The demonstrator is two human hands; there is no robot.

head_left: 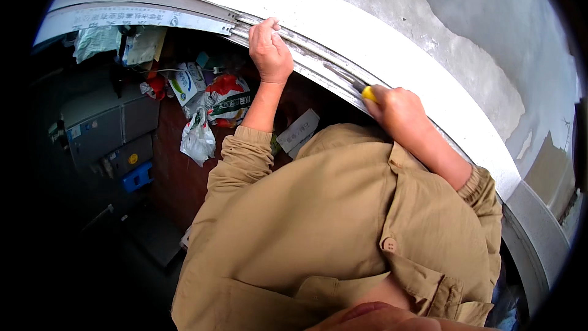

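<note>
A pale metal window-type frame rail [318, 55] runs slantwise in front of me, with grooves along its length. At the end of a protective-film-covered strip [141, 17], my left hand [269, 52] rests at the rail, fingers curled closed. Whatever they may hold is too small or hidden to name. Farther right, my right hand [401, 113] is closed around a yellow-handled tool [369, 93]. Its slim dark shaft points left along the rail grooves, and its tip is blurred, so the exact kind of tool does not show.
Beyond the rail lie a white ledge [392, 43] and a rough grey cement surface [490, 67]. Below left, on a dark red surface [174, 159], are a white plastic bag [198, 138], a red-and-white bag [226, 95] and cartons [299, 129]. Grey cabinets [95, 138] stand at the left.
</note>
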